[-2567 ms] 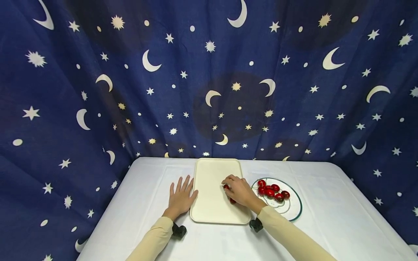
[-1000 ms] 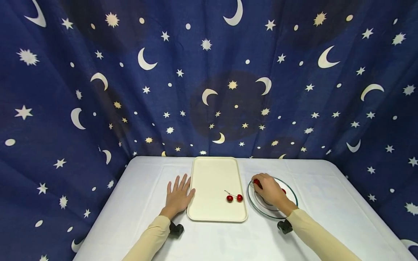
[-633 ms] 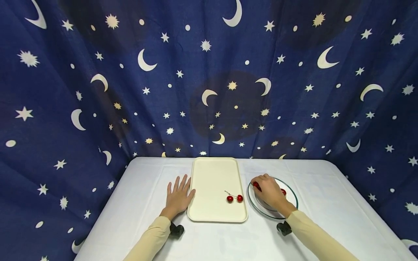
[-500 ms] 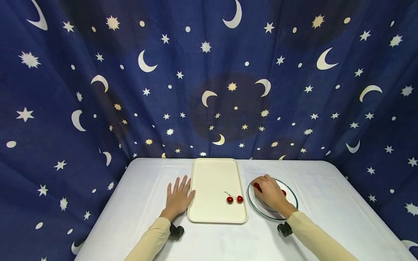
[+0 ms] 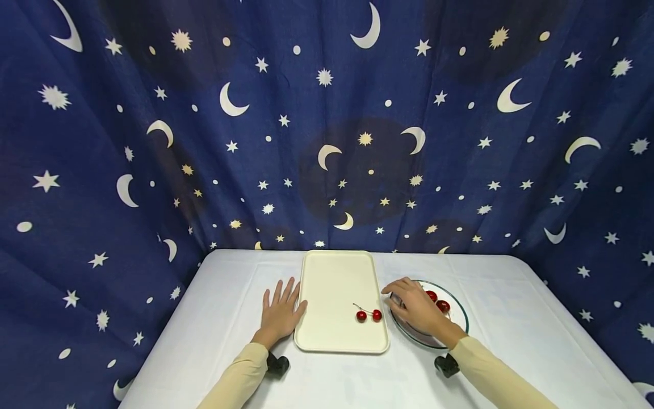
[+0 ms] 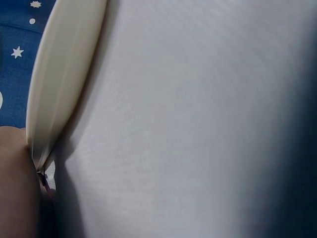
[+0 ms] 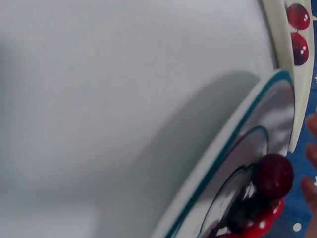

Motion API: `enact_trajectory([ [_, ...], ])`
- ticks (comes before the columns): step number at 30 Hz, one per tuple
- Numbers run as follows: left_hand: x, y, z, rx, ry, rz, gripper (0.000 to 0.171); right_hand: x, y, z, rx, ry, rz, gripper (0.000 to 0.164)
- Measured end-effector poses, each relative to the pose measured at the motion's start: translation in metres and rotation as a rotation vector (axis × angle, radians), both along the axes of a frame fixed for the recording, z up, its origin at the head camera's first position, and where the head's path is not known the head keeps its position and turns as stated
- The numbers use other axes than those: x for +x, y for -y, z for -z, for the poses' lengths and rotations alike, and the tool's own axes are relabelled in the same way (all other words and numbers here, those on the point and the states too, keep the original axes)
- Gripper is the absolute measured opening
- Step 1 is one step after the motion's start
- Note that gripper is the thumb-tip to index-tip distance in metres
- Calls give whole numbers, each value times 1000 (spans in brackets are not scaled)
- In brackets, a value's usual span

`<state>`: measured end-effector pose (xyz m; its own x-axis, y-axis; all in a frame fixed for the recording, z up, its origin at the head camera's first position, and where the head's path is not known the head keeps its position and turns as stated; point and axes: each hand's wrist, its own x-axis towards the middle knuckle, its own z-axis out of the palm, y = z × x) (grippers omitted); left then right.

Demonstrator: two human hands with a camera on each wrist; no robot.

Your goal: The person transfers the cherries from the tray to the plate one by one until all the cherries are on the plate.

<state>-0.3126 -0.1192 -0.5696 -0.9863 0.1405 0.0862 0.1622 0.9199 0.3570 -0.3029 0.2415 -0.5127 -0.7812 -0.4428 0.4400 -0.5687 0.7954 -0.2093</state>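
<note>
My left hand (image 5: 280,315) lies with fingers spread on the white cloth, its thumb at the left edge of the cream tray (image 5: 332,278). In the left wrist view, part of that hand (image 6: 17,183) shows beside the tray (image 6: 64,74). My right hand (image 5: 416,307) is over the left part of a glass plate with a green rim (image 5: 466,324), fingers reaching past the rim toward the tray. Red cherries (image 5: 442,307) show behind the hand. In the right wrist view, a dark cherry (image 7: 273,176) is near the fingertips (image 7: 311,153); I cannot tell whether they pinch its stem.
Two cherries joined by a stem (image 5: 369,315) lie near the tray's right edge. The white-clothed table (image 5: 337,380) reaches back to a dark blue curtain (image 5: 276,153) with moons and stars. Black wrist cameras (image 5: 447,365) sit under both wrists.
The right hand went from the tray to the plate, leaving two cherries on the tray, and has since shifted slightly left over the plate's rim. The left hand has stayed in place.
</note>
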Motion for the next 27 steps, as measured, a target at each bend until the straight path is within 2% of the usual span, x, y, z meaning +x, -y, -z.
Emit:
enact_trajectory([
  [9,-3,1,4,-32,11,-9,67,4,8,-2,35,142,-160,23],
  [14,-4,2,7,-37,-9,-14,67,5,8,0,48,190,-199,30],
  [21,-3,2,8,-33,-15,-10,67,5,8,5,94,184,-198,29],
  [27,-3,2,5,-35,-8,-7,67,4,9,5,100,128,-203,25],
])
